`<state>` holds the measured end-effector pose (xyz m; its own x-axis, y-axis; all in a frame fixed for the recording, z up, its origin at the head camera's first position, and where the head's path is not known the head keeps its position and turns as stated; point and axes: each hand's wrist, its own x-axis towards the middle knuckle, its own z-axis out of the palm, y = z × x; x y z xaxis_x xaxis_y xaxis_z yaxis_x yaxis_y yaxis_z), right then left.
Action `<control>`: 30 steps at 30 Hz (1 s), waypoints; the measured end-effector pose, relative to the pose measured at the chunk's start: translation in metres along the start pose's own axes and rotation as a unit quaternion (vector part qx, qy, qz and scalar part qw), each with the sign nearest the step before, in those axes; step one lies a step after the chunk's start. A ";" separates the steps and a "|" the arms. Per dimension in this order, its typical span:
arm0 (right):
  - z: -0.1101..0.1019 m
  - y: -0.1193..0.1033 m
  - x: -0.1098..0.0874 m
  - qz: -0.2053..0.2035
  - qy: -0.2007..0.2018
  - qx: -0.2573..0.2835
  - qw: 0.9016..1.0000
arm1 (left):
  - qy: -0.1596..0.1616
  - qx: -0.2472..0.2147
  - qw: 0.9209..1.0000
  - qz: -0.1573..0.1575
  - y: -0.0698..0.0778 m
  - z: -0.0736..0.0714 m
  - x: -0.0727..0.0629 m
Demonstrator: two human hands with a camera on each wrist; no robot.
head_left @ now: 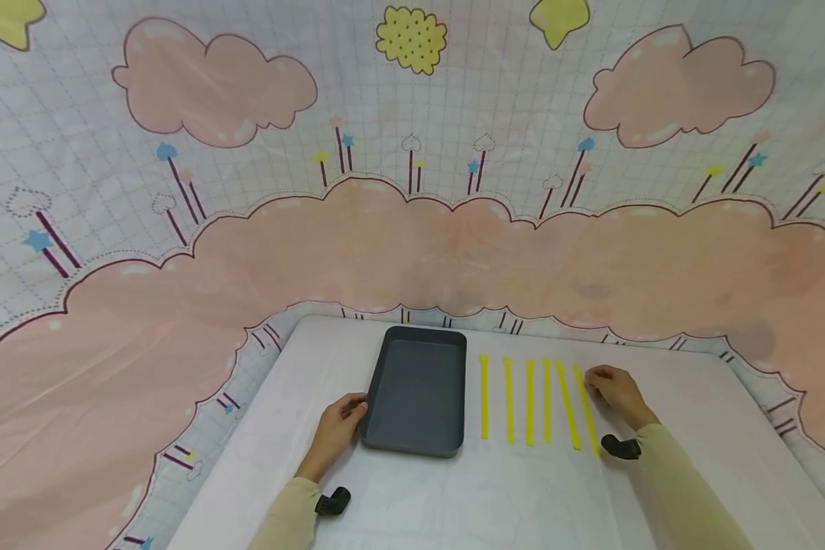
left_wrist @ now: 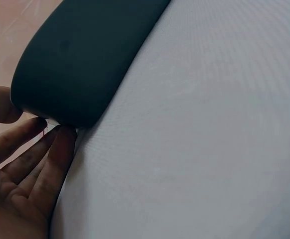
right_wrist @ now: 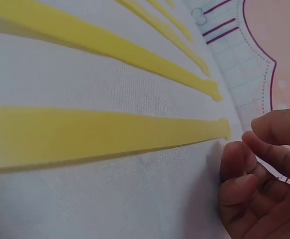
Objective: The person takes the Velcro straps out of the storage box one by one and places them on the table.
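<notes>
My left hand is at the lower left edge of a dark grey rectangular tray. In the left wrist view, extended fingers touch the tray's outer wall, and the thumb lies against its edge. Several flat yellow strips lie in a row to the right of the tray, each with a small wider head at the far end. My right hand is beside the head of the rightmost strip. Its fingers are loosely bent and hold nothing, and a narrow gap separates them from the strip.
A white-covered table bears the tray and strips. Behind it and along both sides hangs a printed curtain with clouds and stars. A black wrist device sits on the left forearm, another on the right.
</notes>
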<state>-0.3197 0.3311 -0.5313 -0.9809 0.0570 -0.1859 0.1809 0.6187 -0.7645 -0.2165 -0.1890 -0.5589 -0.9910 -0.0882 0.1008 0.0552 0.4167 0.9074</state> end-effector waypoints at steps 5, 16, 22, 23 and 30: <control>-0.001 -0.001 -0.005 0.002 0.000 0.005 1.000 | 0.003 -0.006 1.000 -0.002 -0.002 0.000 0.003; 0.002 -0.007 -0.018 -0.016 0.006 0.002 1.000 | 0.010 0.004 1.000 -0.001 -0.009 0.002 0.015; 0.009 -0.011 -0.024 -0.026 0.000 0.000 1.000 | 0.014 0.026 1.000 -0.003 -0.011 0.000 0.017; 0.009 -0.013 -0.026 -0.030 0.001 -0.002 1.000 | 0.013 0.031 0.999 -0.003 -0.012 -0.001 0.017; 0.014 -0.026 -0.041 -0.086 0.018 -0.033 0.996 | 0.034 0.069 0.997 0.013 -0.005 -0.010 0.014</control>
